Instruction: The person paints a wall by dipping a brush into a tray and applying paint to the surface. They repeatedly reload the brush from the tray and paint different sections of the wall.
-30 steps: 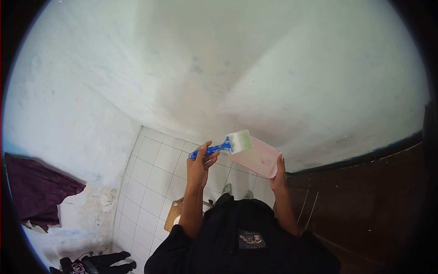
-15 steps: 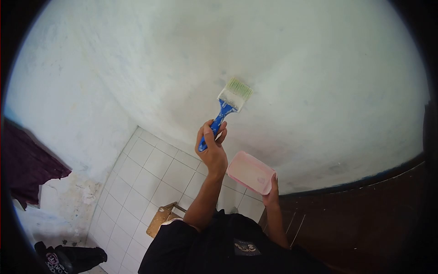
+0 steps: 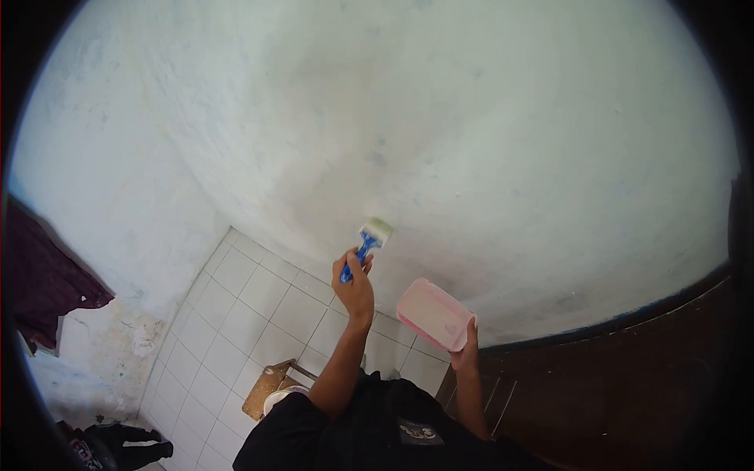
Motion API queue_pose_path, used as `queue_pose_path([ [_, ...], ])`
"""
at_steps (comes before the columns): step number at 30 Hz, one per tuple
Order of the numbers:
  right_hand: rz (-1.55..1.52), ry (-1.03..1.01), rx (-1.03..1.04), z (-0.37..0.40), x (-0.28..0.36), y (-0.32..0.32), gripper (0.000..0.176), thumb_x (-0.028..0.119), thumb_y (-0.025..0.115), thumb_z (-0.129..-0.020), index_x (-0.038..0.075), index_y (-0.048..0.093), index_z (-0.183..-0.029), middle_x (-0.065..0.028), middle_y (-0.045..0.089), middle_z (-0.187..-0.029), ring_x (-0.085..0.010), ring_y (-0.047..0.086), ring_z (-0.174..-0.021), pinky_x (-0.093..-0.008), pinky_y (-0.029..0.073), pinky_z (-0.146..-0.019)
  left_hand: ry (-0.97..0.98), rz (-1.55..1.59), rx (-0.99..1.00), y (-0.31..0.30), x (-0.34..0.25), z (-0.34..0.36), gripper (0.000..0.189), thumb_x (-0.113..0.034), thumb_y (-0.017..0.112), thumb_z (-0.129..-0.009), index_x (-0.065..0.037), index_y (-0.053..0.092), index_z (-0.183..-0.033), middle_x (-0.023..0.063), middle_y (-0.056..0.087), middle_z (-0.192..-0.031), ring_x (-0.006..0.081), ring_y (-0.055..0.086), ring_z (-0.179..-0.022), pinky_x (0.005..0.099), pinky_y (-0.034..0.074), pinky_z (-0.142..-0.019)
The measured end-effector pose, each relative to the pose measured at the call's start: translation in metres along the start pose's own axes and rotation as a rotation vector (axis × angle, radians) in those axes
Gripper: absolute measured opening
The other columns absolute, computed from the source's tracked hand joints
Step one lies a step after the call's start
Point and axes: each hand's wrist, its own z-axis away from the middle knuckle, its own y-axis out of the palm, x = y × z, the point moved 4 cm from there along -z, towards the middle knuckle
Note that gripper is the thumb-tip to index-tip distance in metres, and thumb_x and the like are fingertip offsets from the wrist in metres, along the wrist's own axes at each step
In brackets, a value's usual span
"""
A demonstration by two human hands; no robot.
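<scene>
My left hand [image 3: 355,289] is wrapped round the blue handle of a paintbrush [image 3: 367,245]. The brush points up and away from me, and its pale, paint-coated bristles overlap the lower part of the whitish wall [image 3: 503,141]. Grey, patchy marks show on the wall above the brush. To the right, my right hand [image 3: 466,352] grips the near right end of a shallow pink plastic container [image 3: 433,312], its thumb along the rim. Pale paint lies inside the container, which is held close to the wall; the fingers beneath it are mostly hidden.
White tiles [image 3: 236,275] cover the floor at left. A wooden stool [image 3: 263,388] and a white bucket [image 3: 284,395] stand beside my left arm. Purple cloth [image 3: 55,286] hangs at far left, above dark clothing [image 3: 122,447]. A dark brown surface [image 3: 605,385] lies at right.
My left hand has brought the brush down and slightly left across the wall. The pink container sits a little lower in view, still in my right hand.
</scene>
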Motion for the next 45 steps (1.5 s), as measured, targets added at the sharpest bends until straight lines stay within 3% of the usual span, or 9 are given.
queue_pose_path([
  [5, 0.025, 0.008, 0.006, -0.002, -0.002, -0.009, 0.053, 0.046, 0.047, -0.096, 0.011, 0.039, -0.135, -0.0079, 0.050, -0.131, -0.0239, 0.049, -0.122, -0.0409, 0.043, -0.099, 0.141, 0.040, 0.093, 0.067, -0.089, 0.005, 0.029, -0.018, 0.046, -0.099, 0.008, 0.058, -0.105, 0.0092, 0.053, -0.100, 0.0219, 0.068, -0.089, 0.0281, 0.055, -0.078],
  [10, -0.036, 0.041, 0.022, 0.001, -0.005, -0.002, 0.052, 0.042, 0.048, -0.097, 0.006, 0.038, -0.134, -0.0105, 0.049, -0.130, -0.0244, 0.048, -0.121, -0.0398, 0.041, -0.100, 0.326, 0.154, 0.201, 0.102, -0.159, 0.019, 0.032, -0.020, 0.043, -0.100, 0.010, 0.055, -0.107, 0.0142, 0.060, -0.104, 0.0247, 0.068, -0.091, 0.0300, 0.057, -0.078],
  [14, -0.019, 0.032, 0.035, 0.003, -0.003, 0.005, 0.050, 0.041, 0.047, -0.098, 0.006, 0.039, -0.134, -0.0102, 0.049, -0.129, -0.0241, 0.048, -0.121, -0.0396, 0.040, -0.101, 0.336, 0.319, 0.266, 0.100, -0.156, 0.013, 0.034, -0.022, 0.042, -0.100, 0.010, 0.054, -0.107, 0.0136, 0.060, -0.102, 0.0256, 0.067, -0.093, 0.0317, 0.056, -0.080],
  [18, -0.015, 0.045, 0.037, 0.000, -0.004, 0.000, 0.050, 0.042, 0.047, -0.097, 0.009, 0.039, -0.134, -0.0088, 0.049, -0.130, -0.0238, 0.048, -0.121, -0.0408, 0.041, -0.100, 0.209, 0.284, 0.335, 0.074, -0.072, 0.003, 0.034, -0.022, 0.042, -0.101, 0.009, 0.053, -0.104, 0.0134, 0.059, -0.099, 0.0272, 0.066, -0.094, 0.0362, 0.055, -0.085],
  [25, 0.004, 0.011, -0.004, 0.003, 0.008, -0.006, 0.054, 0.044, 0.049, -0.096, 0.007, 0.038, -0.134, -0.0105, 0.049, -0.129, -0.0246, 0.048, -0.121, -0.0404, 0.043, -0.098, 0.030, -0.003, 0.074, -0.021, 0.042, 0.015, 0.026, -0.016, 0.043, -0.100, 0.007, 0.055, -0.101, 0.0107, 0.059, -0.100, 0.0226, 0.067, -0.090, 0.0292, 0.056, -0.078],
  [29, 0.014, -0.008, -0.001, 0.002, 0.009, -0.009, 0.054, 0.043, 0.048, -0.097, 0.006, 0.038, -0.134, -0.0107, 0.049, -0.129, -0.0248, 0.048, -0.121, -0.0405, 0.043, -0.098, -0.014, -0.079, 0.043, -0.013, 0.032, 0.004, 0.027, -0.016, 0.044, -0.100, 0.008, 0.056, -0.100, 0.0089, 0.055, -0.102, 0.0220, 0.068, -0.088, 0.0272, 0.055, -0.076],
  [39, -0.034, -0.001, 0.016, 0.002, 0.005, -0.011, 0.052, 0.041, 0.047, -0.098, 0.006, 0.038, -0.134, -0.0105, 0.049, -0.129, -0.0242, 0.048, -0.122, -0.0404, 0.041, -0.100, 0.447, 0.246, 0.326, 0.101, -0.160, 0.032, 0.031, -0.019, 0.040, -0.101, 0.009, 0.052, -0.100, 0.0118, 0.057, -0.095, 0.0265, 0.068, -0.089, 0.0350, 0.058, -0.079],
  [43, -0.035, -0.027, 0.005, 0.002, 0.004, -0.015, 0.052, 0.041, 0.047, -0.098, 0.006, 0.038, -0.134, -0.0105, 0.049, -0.130, -0.0244, 0.047, -0.122, -0.0401, 0.041, -0.100, 0.467, 0.250, 0.336, 0.095, -0.124, 0.028, 0.033, -0.021, 0.038, -0.102, 0.009, 0.051, -0.100, 0.0107, 0.056, -0.096, 0.0277, 0.067, -0.091, 0.0360, 0.058, -0.079],
  [45, -0.041, -0.023, -0.009, 0.009, 0.010, -0.012, 0.052, 0.041, 0.047, -0.098, 0.006, 0.038, -0.135, -0.0106, 0.049, -0.130, -0.0245, 0.047, -0.122, -0.0401, 0.041, -0.101, 0.314, 0.262, 0.344, 0.078, -0.069, 0.025, 0.029, -0.014, 0.039, -0.101, 0.012, 0.051, -0.099, 0.0131, 0.054, -0.100, 0.0305, 0.068, -0.091, 0.0362, 0.058, -0.080],
])
